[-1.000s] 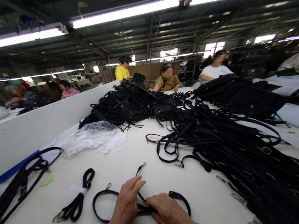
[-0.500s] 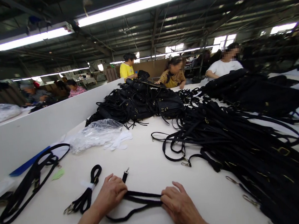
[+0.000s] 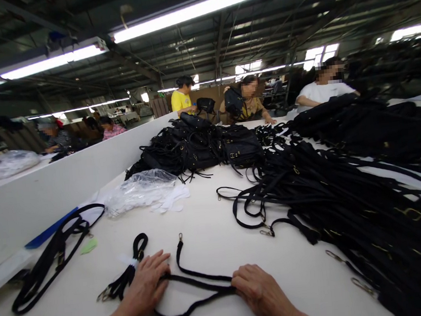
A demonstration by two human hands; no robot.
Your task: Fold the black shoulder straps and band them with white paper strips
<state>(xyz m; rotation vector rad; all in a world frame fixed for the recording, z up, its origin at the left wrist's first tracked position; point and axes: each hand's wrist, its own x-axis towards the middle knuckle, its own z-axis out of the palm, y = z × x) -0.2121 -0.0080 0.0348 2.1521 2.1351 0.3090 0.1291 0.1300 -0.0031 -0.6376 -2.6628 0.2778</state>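
A black strap [image 3: 196,278] with a metal snap hook [image 3: 181,237] at one end lies across the white table in front of me. My right hand [image 3: 258,290] has its fingers closed around the strap's doubled part at the right. Over the strap's left part rests my left hand [image 3: 148,281], fingers stretched out and touching it; what lies beneath the palm is hidden. One strap length loops below, between the hands. Beside my left hand is a bundled black strap [image 3: 123,280] with a white band around it and metal hooks, partly covered by the hand.
A big heap of black straps [image 3: 334,200] covers the right side. Black bags [image 3: 202,146] are piled at the back, near clear plastic bags [image 3: 139,189]. Another looped strap [image 3: 56,257] lies left, by a green slip [image 3: 88,246] and the white partition [image 3: 66,167]. Several people work beyond.
My left hand has let the hooked strap end go and shifted left, its fingers straightening. That end now lies extended forward. A person at the back now has a black bag raised.
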